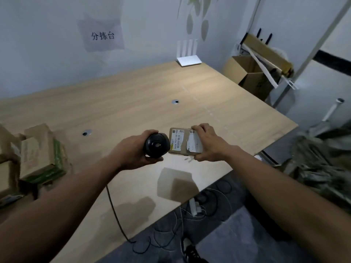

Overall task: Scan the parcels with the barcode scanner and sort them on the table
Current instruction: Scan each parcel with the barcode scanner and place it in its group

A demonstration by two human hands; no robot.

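Head view of a sorting station. The pale wood surface [133,95] runs from the white wall to a near edge that slants from lower left to the right corner; its broad middle lies bare except for two round metal grommets [175,102], and a faint dashed line crosses its right part. A stack of cardboard parcels [40,154] with green print stands at the left edge, blurred. A white router [189,60] with upright antennas sits at the far edge against the wall. Beyond the right edge stand an open cardboard box [247,73] and a metal frame; below the near edge, cables and a power strip [195,206] lie on the grey floor. A paper sign [102,36] on the wall reads "分拣台". The left hand [133,152] grips the black barcode scanner [156,147], fingers wrapped round its body, its cable [115,211] trailing off the near edge. The right hand [209,143] holds a small brown parcel [185,142] above the surface near the right front, fingers over the top edge and thumb under the bottom edge. The parcel's white label faces the camera, turned sideways, with barcodes and print partly legible as "502B"; the rest is too small to read. Scanner head and parcel sit just beside each other; both forearms extend forward, bare.
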